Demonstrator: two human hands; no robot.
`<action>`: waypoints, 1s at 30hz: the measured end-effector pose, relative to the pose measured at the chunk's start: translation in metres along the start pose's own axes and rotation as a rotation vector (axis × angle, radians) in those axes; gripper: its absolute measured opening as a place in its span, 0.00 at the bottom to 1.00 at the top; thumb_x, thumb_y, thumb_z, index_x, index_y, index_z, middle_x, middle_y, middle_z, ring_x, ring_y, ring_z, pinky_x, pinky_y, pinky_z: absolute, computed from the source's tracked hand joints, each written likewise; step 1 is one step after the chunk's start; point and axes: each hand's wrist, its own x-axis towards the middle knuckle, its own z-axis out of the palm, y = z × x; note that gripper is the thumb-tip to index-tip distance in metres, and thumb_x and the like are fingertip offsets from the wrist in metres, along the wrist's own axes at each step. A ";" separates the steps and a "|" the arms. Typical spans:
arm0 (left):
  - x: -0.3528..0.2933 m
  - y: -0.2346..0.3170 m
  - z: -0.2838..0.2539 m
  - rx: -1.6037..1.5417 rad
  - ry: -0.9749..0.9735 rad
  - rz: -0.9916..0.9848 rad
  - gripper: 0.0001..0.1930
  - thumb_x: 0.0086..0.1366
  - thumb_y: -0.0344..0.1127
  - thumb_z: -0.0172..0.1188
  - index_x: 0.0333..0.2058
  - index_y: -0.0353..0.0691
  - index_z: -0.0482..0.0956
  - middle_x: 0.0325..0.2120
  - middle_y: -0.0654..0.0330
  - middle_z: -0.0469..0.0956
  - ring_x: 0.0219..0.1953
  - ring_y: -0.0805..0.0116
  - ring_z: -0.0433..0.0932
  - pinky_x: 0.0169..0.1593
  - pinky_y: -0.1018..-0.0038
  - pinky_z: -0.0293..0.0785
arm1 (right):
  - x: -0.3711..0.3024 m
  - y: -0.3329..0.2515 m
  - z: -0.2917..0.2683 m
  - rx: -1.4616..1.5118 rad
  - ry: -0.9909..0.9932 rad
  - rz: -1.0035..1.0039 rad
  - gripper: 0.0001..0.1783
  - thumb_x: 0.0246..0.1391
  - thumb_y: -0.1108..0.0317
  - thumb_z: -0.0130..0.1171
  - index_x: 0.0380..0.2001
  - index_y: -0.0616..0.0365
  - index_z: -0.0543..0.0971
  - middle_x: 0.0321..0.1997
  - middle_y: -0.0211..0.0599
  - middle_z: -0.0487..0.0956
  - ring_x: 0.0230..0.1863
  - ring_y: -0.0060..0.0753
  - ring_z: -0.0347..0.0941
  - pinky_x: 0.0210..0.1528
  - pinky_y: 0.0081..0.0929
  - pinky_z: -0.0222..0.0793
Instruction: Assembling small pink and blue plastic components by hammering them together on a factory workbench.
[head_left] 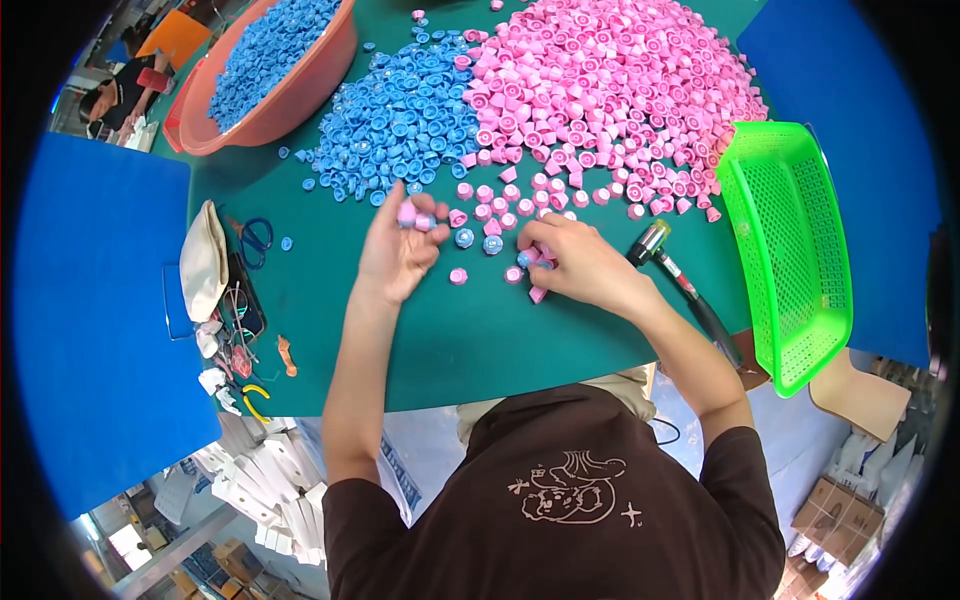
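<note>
1. The person's left grip (398,252) is turned palm up, its fingers curled around pink and blue pieces (413,216).
2. The right grip (582,258) bends down over a small cluster (528,261) of pink and blue pieces; whether it pinches one cannot be told.
3. Between the two lie two blue caps (493,245) and a few loose pink cups (458,276).
4. Beyond the fingers, the pink pile (610,90) and blue pile (400,120) meet side by side, bounding room forward.
5. Toward the body, bare green worktop (460,345) runs to the near edge, giving both forearms room.
6. On the right, the hammer (683,285) lies just beside the right forearm; past it, the green basket (752,220) takes up the right edge.
7. On the left, bare surface separates the left forearm from the scissors (246,240); the pliers (256,389) sit at the near-left edge.
8. The tub (310,105) occupies the far-left side.
</note>
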 end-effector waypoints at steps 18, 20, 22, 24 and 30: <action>0.002 -0.023 0.006 1.725 -0.242 0.885 0.15 0.54 0.36 0.68 0.39 0.40 0.78 0.29 0.61 0.72 0.30 0.65 0.74 0.31 0.70 0.71 | 0.000 0.003 -0.020 0.979 0.135 0.261 0.18 0.47 0.71 0.61 0.44 0.60 0.76 0.31 0.31 0.74 0.34 0.27 0.74 0.18 0.24 0.72; -0.010 -0.019 0.002 1.431 0.004 0.783 0.11 0.57 0.30 0.64 0.39 0.39 0.76 0.29 0.62 0.73 0.24 0.70 0.72 0.26 0.77 0.66 | -0.008 0.010 -0.033 1.411 0.223 0.236 0.16 0.50 0.71 0.59 0.44 0.59 0.73 0.32 0.31 0.74 0.27 0.24 0.72 0.10 0.18 0.63; -0.020 -0.014 -0.007 0.394 -0.055 0.515 0.09 0.61 0.31 0.58 0.39 0.36 0.74 0.28 0.61 0.73 0.20 0.77 0.67 0.18 0.83 0.56 | -0.020 0.009 -0.045 1.549 0.300 0.233 0.10 0.51 0.70 0.59 0.38 0.59 0.75 0.29 0.30 0.74 0.21 0.20 0.69 0.11 0.16 0.58; -0.037 -0.005 0.007 -0.002 -0.063 0.415 0.10 0.64 0.35 0.56 0.38 0.35 0.74 0.26 0.61 0.72 0.19 0.80 0.66 0.15 0.85 0.50 | -0.036 0.020 -0.039 1.262 0.334 0.208 0.07 0.51 0.71 0.60 0.34 0.60 0.75 0.27 0.30 0.74 0.21 0.19 0.70 0.13 0.16 0.60; -0.018 -0.028 0.000 1.426 0.221 0.816 0.09 0.57 0.31 0.66 0.34 0.35 0.78 0.22 0.63 0.70 0.21 0.74 0.67 0.21 0.79 0.60 | -0.053 -0.026 0.029 0.094 0.158 -0.100 0.09 0.53 0.66 0.63 0.37 0.56 0.81 0.27 0.37 0.79 0.25 0.31 0.77 0.26 0.28 0.73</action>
